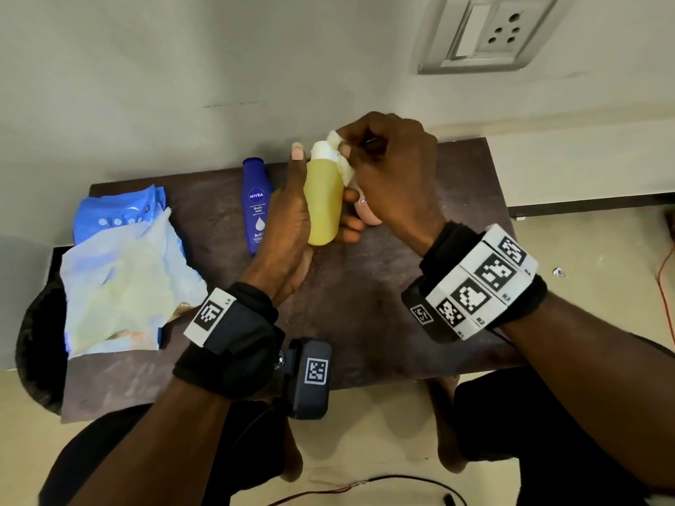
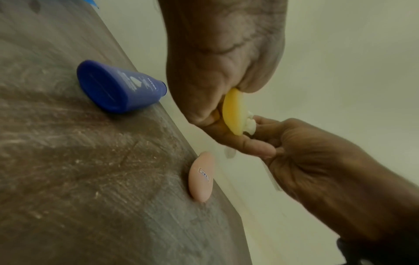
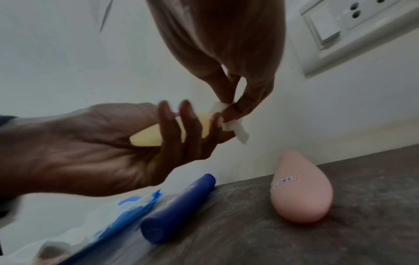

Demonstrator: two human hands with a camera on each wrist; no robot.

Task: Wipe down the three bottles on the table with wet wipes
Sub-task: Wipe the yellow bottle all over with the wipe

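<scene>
The left hand grips the yellow bottle above the dark surface, while the right hand pinches a white wet wipe against its cap. Farther back, the blue bottle lies left and the pink bottle right.

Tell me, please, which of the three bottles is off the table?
The yellow bottle, held in the left hand; the blue bottle and pink bottle lie on the table.
</scene>
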